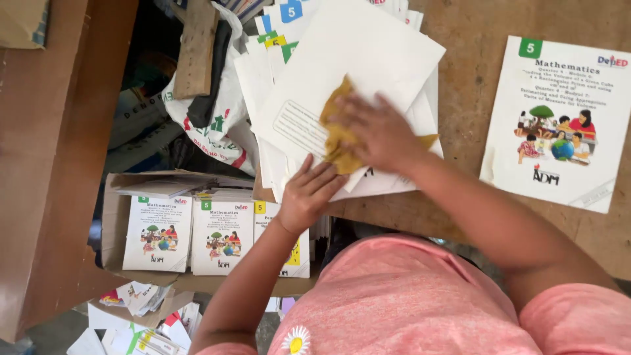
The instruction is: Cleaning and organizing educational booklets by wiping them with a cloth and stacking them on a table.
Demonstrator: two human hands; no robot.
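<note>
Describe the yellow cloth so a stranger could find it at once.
Start at the brown wooden table, then the fanned pile of white booklets at its left edge. On the top sheet, under the right hand, lies the crumpled mustard-yellow cloth, the only soft, unprinted thing there.
</note>
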